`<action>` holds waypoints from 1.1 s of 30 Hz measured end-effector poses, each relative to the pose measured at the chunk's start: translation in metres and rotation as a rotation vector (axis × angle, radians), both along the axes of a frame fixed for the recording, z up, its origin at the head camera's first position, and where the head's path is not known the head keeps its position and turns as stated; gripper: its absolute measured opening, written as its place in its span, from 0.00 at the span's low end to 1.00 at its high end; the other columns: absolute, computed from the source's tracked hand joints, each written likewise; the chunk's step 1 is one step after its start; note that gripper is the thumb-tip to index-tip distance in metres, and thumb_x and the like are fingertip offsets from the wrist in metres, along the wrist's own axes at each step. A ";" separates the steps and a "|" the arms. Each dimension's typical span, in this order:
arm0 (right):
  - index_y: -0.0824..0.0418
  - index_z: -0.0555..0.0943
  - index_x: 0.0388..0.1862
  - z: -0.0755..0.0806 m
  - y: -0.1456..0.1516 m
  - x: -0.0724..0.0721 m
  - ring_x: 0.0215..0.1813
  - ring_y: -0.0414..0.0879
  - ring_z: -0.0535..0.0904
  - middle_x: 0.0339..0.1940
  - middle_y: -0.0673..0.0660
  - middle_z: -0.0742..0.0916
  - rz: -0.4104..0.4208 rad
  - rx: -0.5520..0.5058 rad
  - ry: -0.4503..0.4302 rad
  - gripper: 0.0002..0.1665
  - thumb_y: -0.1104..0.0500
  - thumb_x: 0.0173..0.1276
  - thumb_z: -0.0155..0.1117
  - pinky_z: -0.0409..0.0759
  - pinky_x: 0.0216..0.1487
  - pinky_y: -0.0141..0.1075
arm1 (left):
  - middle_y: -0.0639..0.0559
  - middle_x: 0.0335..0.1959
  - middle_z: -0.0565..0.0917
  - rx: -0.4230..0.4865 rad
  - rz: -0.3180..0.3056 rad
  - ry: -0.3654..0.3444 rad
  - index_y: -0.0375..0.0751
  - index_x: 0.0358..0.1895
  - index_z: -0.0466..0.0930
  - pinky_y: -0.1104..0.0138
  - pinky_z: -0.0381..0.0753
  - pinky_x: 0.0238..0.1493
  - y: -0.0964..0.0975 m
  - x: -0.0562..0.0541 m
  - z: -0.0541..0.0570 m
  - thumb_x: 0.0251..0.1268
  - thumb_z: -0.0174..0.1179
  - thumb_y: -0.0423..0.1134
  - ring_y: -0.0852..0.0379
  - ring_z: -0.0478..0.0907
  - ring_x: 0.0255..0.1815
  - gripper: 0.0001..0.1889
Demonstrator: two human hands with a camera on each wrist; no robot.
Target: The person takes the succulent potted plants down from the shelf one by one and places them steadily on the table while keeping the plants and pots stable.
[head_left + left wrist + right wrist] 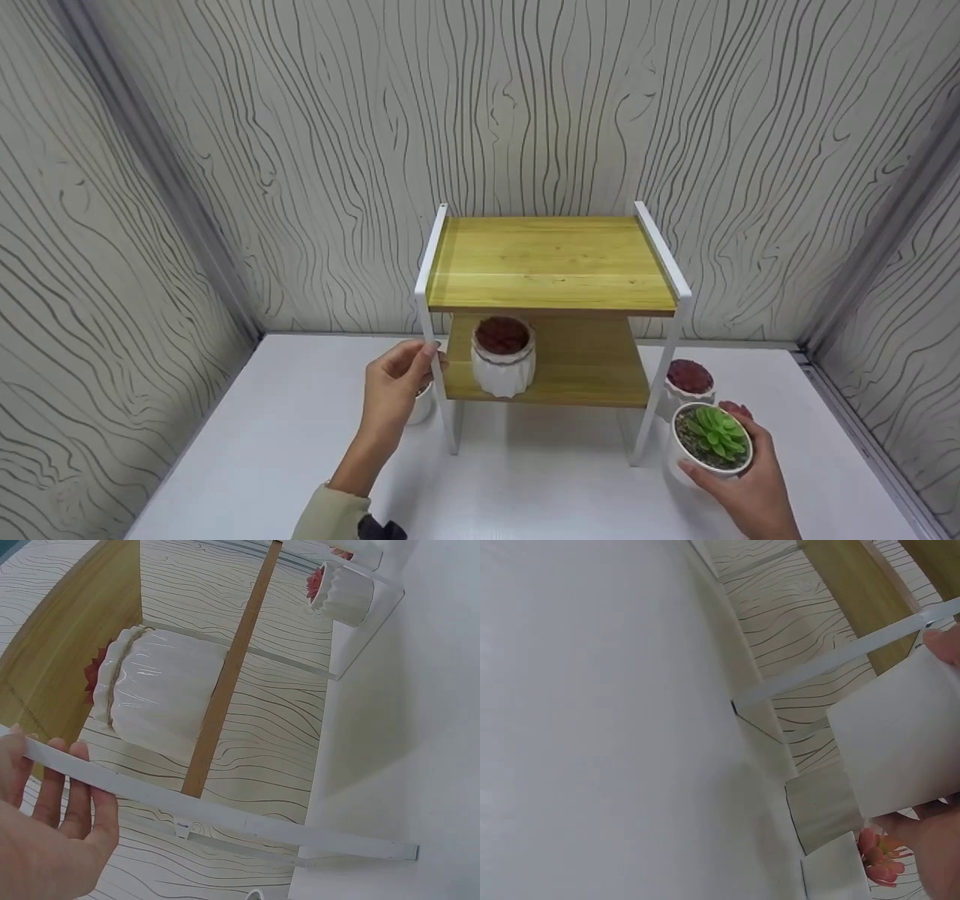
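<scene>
My left hand [391, 390] holds the white metal side leg [428, 326] of a two-tier wooden shelf, fingers around the bar in the left wrist view. On the shelf's lower board [585, 367] stands a white fluted pot [504, 373] with a dark red succulent. My right hand [759, 487] grips a round white pot [900, 735] by its sides, to the right of the shelf. A green succulent [716, 431] in dark gravel fills that pot, which is upright and raised above the tabletop in the right wrist view.
Behind the held pot, by the shelf's right leg, is another white pot with a dark red succulent [688, 376]. A pinkish-red succulent [881, 859] shows beside my right hand. Left of the shelf, a small white pot [421, 409] is partly hidden. Patterned walls [525, 112] enclose the white table [285, 450].
</scene>
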State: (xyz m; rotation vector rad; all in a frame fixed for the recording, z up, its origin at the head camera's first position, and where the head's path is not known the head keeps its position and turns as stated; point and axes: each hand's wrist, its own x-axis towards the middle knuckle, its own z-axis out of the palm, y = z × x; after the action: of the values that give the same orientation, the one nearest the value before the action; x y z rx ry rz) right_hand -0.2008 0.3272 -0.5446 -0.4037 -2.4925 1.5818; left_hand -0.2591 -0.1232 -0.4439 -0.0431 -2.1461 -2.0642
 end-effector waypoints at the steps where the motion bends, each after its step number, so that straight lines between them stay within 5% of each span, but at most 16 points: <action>1: 0.66 0.46 0.84 -0.002 0.001 -0.001 0.87 0.66 0.51 0.87 0.68 0.57 0.008 0.002 -0.003 0.73 0.58 0.53 0.88 0.55 0.84 0.65 | 0.47 0.43 0.91 0.002 -0.002 0.002 0.42 0.51 0.87 0.68 0.88 0.56 0.000 0.000 0.000 0.75 0.65 0.48 0.55 0.89 0.48 0.14; 23: 0.68 0.42 0.83 -0.029 0.005 -0.020 0.84 0.69 0.54 0.85 0.73 0.56 0.050 0.046 -0.117 0.76 0.48 0.54 0.87 0.52 0.84 0.67 | 0.48 0.45 0.91 -0.014 0.016 -0.015 0.45 0.52 0.88 0.55 0.87 0.64 -0.002 0.002 0.000 0.74 0.66 0.51 0.53 0.89 0.51 0.15; 33: 0.69 0.48 0.80 -0.036 0.004 -0.021 0.84 0.68 0.53 0.83 0.72 0.58 0.031 0.011 0.008 0.71 0.58 0.51 0.89 0.52 0.84 0.68 | 0.41 0.52 0.90 -0.012 0.000 -0.019 0.42 0.55 0.87 0.60 0.88 0.62 -0.001 -0.001 0.000 0.74 0.66 0.51 0.49 0.89 0.54 0.18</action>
State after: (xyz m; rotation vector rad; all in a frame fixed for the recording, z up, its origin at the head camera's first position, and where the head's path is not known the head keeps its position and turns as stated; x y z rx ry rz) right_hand -0.2221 0.3315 -0.5804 -0.3580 -2.5121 1.5771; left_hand -0.2598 -0.1240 -0.4443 -0.0256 -2.1695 -2.0601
